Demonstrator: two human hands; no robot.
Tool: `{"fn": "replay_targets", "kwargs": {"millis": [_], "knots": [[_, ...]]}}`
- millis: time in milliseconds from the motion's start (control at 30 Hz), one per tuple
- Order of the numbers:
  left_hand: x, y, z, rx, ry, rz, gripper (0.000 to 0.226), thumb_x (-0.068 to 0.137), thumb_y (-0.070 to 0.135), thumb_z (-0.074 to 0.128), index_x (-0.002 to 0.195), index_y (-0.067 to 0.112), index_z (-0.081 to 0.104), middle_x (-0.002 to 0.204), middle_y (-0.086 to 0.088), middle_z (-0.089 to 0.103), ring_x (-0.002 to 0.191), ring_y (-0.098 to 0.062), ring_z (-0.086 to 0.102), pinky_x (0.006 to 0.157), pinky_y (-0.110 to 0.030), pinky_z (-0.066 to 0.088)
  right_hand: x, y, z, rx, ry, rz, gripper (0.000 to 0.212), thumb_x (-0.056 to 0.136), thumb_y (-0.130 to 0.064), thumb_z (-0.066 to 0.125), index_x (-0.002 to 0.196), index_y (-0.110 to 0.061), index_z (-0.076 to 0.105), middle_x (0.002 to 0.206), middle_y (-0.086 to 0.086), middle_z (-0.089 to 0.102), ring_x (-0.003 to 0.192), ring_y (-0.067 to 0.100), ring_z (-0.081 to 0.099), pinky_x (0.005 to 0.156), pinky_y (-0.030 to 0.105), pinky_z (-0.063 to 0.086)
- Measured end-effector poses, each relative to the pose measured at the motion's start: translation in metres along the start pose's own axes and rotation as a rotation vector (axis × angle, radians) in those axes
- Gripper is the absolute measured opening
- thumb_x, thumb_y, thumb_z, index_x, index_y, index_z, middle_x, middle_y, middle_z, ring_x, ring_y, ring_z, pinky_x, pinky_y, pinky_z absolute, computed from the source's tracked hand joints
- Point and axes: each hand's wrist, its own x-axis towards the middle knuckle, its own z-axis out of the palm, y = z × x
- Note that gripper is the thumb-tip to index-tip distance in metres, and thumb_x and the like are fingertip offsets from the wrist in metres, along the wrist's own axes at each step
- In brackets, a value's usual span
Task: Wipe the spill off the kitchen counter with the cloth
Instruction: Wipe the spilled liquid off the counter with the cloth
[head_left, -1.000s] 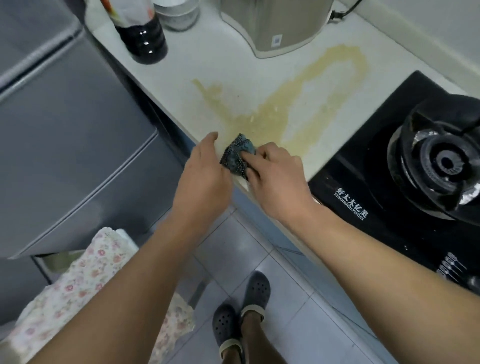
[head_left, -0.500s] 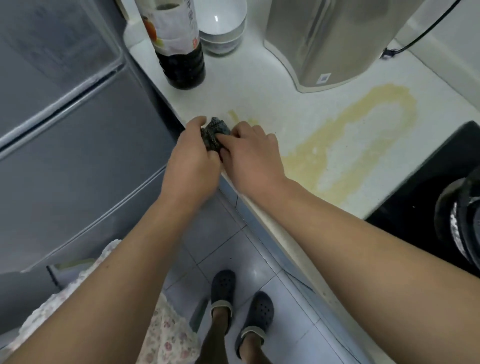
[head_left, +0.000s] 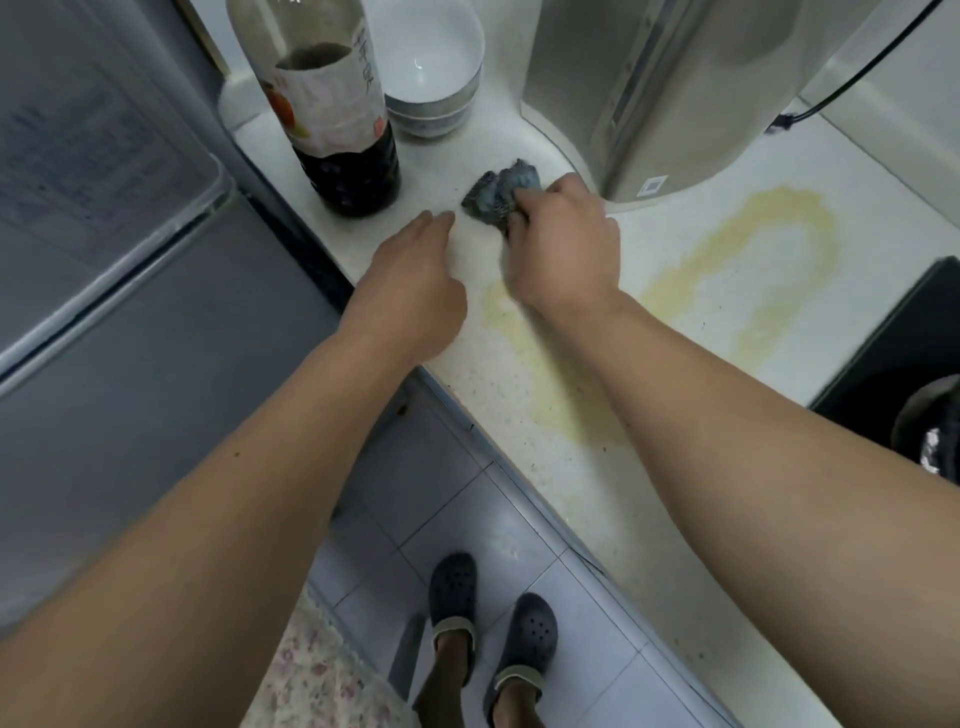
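A yellowish spill (head_left: 737, 270) loops across the white kitchen counter (head_left: 519, 384), with a smear running toward the front edge under my right forearm. My right hand (head_left: 561, 249) presses a dark grey-blue crumpled cloth (head_left: 501, 195) on the counter, left of the spill and close to the appliance's base. My left hand (head_left: 415, 280) rests flat beside the cloth, fingers together, holding nothing and just apart from the cloth.
A dark sauce bottle (head_left: 337, 119) stands at the counter's left end, stacked white bowls (head_left: 436, 78) behind it. A tall beige appliance (head_left: 675, 93) with a black cord stands behind the cloth. A black gas stove (head_left: 904, 364) is at right, a grey fridge (head_left: 130, 260) at left.
My right hand has slid the cloth away from the counter's front edge toward the appliance. My left hand let go of the cloth and now lies beside it.
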Motion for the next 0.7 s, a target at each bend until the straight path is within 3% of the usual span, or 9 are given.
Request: {"fn": "replay_targets", "kwargs": {"millis": [67, 133, 233, 367, 533, 700], "knots": [[0.001, 0.002, -0.004, 0.024, -0.015, -0.046, 0.075, 0.101, 0.008, 0.045, 0.166, 0.017, 0.009, 0.166, -0.010, 0.030, 0.151, -0.027, 0.028, 0.120, -0.036, 0.029, -0.001, 0.007, -0.002, -0.008, 0.023, 0.042, 0.024, 0.100, -0.030, 0.050, 0.109, -0.021, 0.072, 0.111, 0.009, 0.057, 0.098, 0.038, 0.059, 0.074, 0.040, 0.039], [-0.002, 0.000, -0.008, 0.003, 0.017, -0.083, 0.079, 0.099, 0.008, 0.046, 0.166, 0.020, 0.005, 0.152, -0.013, 0.048, 0.135, -0.031, 0.048, 0.105, -0.041, 0.044, -0.013, 0.001, -0.004, -0.033, 0.003, -0.012, 0.026, 0.100, -0.029, 0.051, 0.113, -0.019, 0.071, 0.111, 0.009, 0.057, 0.098, 0.037, 0.057, 0.074, 0.039, 0.033], [-0.008, -0.005, -0.013, -0.031, 0.030, -0.097, 0.080, 0.100, 0.008, 0.048, 0.166, 0.020, 0.004, 0.156, -0.008, 0.048, 0.133, -0.030, 0.052, 0.102, -0.037, 0.042, -0.054, -0.010, -0.004, -0.008, -0.065, -0.197, 0.029, 0.099, -0.032, 0.056, 0.121, -0.023, 0.072, 0.109, 0.006, 0.059, 0.094, 0.033, 0.056, 0.074, 0.037, 0.027], [-0.017, -0.005, -0.014, -0.020, -0.013, -0.099, 0.080, 0.100, 0.009, 0.050, 0.166, 0.019, 0.005, 0.154, -0.010, 0.049, 0.135, -0.030, 0.050, 0.106, -0.043, 0.042, -0.095, -0.005, -0.010, 0.115, -0.131, -0.329, 0.030, 0.096, -0.029, 0.065, 0.124, -0.033, 0.074, 0.107, -0.001, 0.058, 0.094, 0.028, 0.055, 0.076, 0.035, 0.026], [-0.017, -0.002, -0.016, 0.025, -0.048, -0.092, 0.075, 0.099, 0.006, 0.044, 0.165, 0.017, 0.011, 0.148, -0.014, 0.052, 0.129, -0.033, 0.052, 0.102, -0.045, 0.044, -0.109, 0.033, -0.029, 0.134, -0.238, -0.492, 0.032, 0.098, -0.038, 0.056, 0.126, -0.040, 0.072, 0.109, -0.008, 0.057, 0.098, 0.021, 0.053, 0.083, 0.039, 0.032], [-0.011, 0.007, -0.020, 0.035, -0.055, -0.105, 0.067, 0.101, 0.012, 0.040, 0.163, 0.023, 0.018, 0.134, -0.012, 0.060, 0.110, -0.032, 0.057, 0.098, -0.049, 0.051, -0.076, 0.066, -0.044, 0.008, -0.206, -0.315, 0.036, 0.101, -0.041, 0.057, 0.136, -0.041, 0.064, 0.114, -0.001, 0.059, 0.103, 0.026, 0.055, 0.082, 0.038, 0.024]]}}
